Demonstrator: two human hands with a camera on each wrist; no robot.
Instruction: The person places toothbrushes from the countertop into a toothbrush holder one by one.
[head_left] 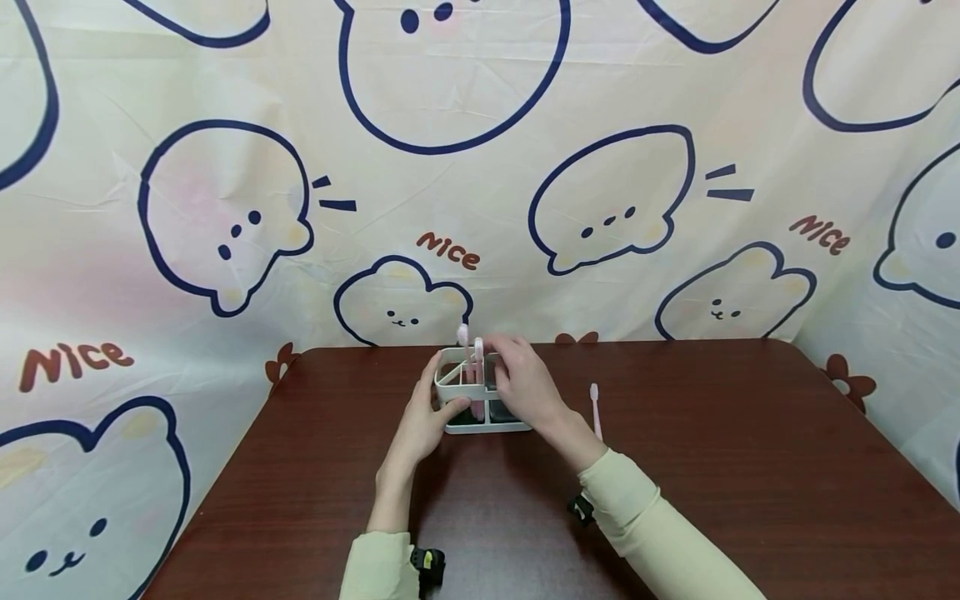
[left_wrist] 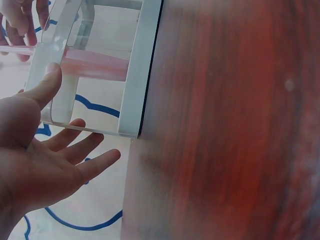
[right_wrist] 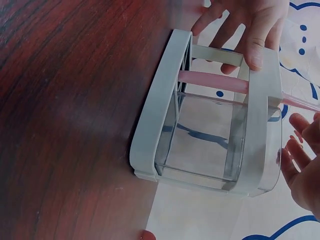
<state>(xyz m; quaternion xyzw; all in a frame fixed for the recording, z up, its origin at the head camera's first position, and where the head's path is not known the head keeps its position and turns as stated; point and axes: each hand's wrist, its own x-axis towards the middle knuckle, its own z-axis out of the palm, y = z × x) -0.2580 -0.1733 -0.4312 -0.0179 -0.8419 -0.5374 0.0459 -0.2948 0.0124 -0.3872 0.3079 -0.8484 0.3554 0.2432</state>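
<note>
A pale grey-white toothbrush holder (head_left: 489,427) stands near the table's back edge, with a clear cup (right_wrist: 205,137) in its right side. Pink toothbrushes (head_left: 478,367) stand upright in the holder; one pink handle (right_wrist: 212,81) shows through its open front. My left hand (head_left: 426,417) grips the holder's left side, thumb on the front of the upper frame and fingers round the side. Over the holder's right side is my right hand (head_left: 525,379), its loosely bent fingertips (right_wrist: 287,162) close to the clear cup's rim and the toothbrush stem.
Another pink toothbrush (head_left: 596,408) lies on the brown wooden table (head_left: 712,450), right of the holder and partly behind the right forearm. A cloth (head_left: 495,192) printed with cartoon bears hangs behind the table. Dark wrist cameras (head_left: 429,567) sit at both sleeves.
</note>
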